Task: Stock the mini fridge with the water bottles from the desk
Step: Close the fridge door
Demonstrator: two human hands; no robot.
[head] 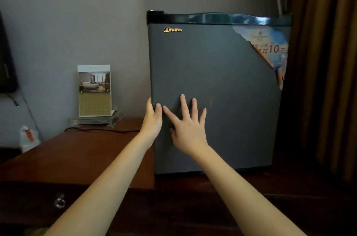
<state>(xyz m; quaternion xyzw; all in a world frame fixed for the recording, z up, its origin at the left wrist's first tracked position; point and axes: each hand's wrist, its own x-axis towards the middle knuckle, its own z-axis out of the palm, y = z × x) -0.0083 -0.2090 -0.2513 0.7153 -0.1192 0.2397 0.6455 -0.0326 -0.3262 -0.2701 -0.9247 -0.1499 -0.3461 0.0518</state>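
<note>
The grey mini fridge (216, 73) stands on the wooden desk (81, 154) with its door closed. A torn blue sticker covers the door's upper right corner. My left hand (152, 119) grips the door's left edge, thumb on the side and fingers curled onto the front. My right hand (188, 125) lies flat on the door front with fingers spread, just right of the left hand. No water bottle shows clearly; a small plastic item with a red label (29, 139) at the desk's far left edge may be one.
A clear acrylic stand with a hotel leaflet (94, 92) sits on the desk left of the fridge, with a black cable (102, 130) in front of it. Brown curtains (324, 73) hang to the right. A drawer ring pull (59, 201) shows below.
</note>
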